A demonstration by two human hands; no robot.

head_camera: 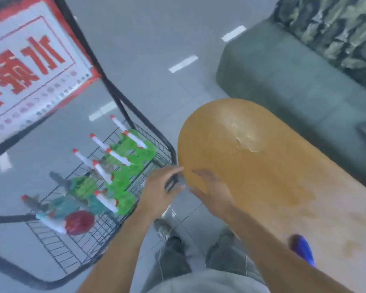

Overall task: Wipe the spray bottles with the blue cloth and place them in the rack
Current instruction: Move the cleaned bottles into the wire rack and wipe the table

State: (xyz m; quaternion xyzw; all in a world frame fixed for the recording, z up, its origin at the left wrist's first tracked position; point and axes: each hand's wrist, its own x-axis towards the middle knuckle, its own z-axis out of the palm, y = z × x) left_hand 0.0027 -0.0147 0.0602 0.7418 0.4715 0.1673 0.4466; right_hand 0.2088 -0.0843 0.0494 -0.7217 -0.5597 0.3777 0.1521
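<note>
Several green spray bottles with white, red-tipped nozzles lie in the black wire rack at the lower left, together with a red one. My left hand hovers at the rack's right rim, fingers loosely curled, holding nothing that I can make out. My right hand lies open, its fingers straight over the near end of the orange wooden table. The blue cloth shows at the table's near right, partly hidden behind my right forearm. The whole view is motion-blurred.
A white and red sign leans in a black frame above the rack. A grey-green sofa with a camouflage cover stands behind the table. Grey tiled floor runs between them. My legs and shoes show below.
</note>
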